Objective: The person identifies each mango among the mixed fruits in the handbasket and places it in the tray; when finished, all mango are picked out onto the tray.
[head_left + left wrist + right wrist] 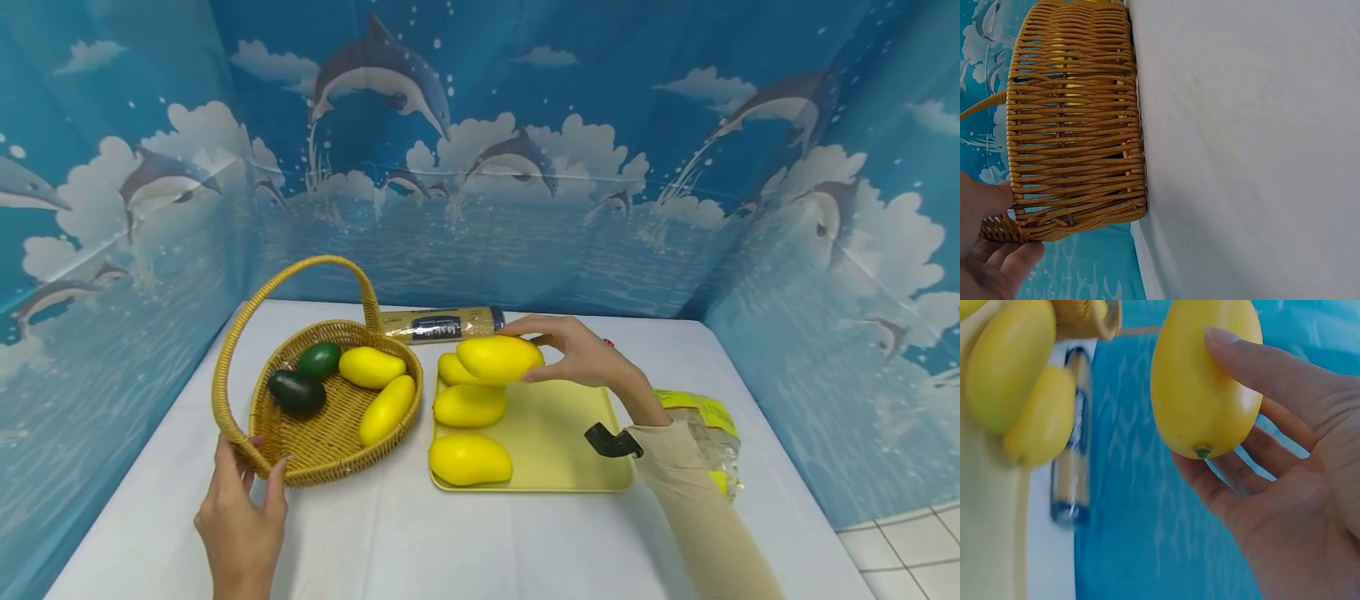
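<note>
My left hand (243, 517) grips the rim of the wicker basket (306, 444) near the foot of its arched handle; in the left wrist view, thumb and fingers pinch the woven side (1072, 169). Inside the basket lie two dark green avocados (297, 393) and two yellow mangoes (387, 410). My right hand (581, 354) holds a yellow mango (498, 358) above the back of the pale yellow tray (562, 442). The right wrist view shows the held mango (1200, 394) between thumb and fingers, its green stem end toward the camera. Three more mangoes (470, 459) line the tray's left side.
A pack of spaghetti (438, 325) lies behind the tray. To the right, partly behind my sleeve, is a clear plastic bag (712, 433) with yellow-green ends. A white cloth covers the table (360, 533), and blue dolphin-print curtains (480, 233) stand around it.
</note>
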Motion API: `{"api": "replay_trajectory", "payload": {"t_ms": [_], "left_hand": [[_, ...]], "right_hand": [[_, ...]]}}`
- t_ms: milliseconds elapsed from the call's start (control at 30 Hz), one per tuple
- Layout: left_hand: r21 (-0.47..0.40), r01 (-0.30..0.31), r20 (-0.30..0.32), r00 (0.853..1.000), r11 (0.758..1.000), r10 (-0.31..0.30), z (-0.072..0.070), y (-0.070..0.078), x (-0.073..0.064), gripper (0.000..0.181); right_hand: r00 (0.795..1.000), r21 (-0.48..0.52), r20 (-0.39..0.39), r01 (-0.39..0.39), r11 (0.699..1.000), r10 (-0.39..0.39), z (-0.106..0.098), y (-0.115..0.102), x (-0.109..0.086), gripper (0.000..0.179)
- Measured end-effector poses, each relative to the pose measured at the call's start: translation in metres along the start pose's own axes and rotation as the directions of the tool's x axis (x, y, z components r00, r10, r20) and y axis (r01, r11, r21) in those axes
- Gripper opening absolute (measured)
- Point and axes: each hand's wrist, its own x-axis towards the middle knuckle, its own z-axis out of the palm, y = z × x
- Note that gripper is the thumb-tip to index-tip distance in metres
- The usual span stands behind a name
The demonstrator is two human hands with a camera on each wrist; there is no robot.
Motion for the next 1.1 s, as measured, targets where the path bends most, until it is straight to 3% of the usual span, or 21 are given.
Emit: {"api": "replay_trajectory", "payload": {"t_ms": [200,433,900,1100], "left_hand": [[-0.005,-0.008,0.000,1.000,1.000,0.008,0.000,-0.001,-0.001,0.081],[0.000,-0.002,0.007,1.000,1.000,0.002,0.000,0.000,-0.001,0.083],[0.001,0.007,0.010,1.000,1.000,-0.007,0.001,0.000,-0.001,0.083],[0.007,0.009,0.011,1.000,1.000,-0.010,0.001,0.000,-0.001,0.084]], "right_hand": [[0.997,-0.009,-0.057,-0.052,0.999,0.051,-0.014,0.020,-0.030,0.064],[0.986,-0.019,-0.079,-0.149,0.989,0.147,-0.017,0.044,-0.048,0.065],[0.965,-0.091,-0.117,-0.245,0.965,0.234,-0.004,0.086,-0.059,0.061],[0.962,-0.140,-0.134,-0.256,0.957,0.238,0.002,0.093,-0.061,0.060]]}}
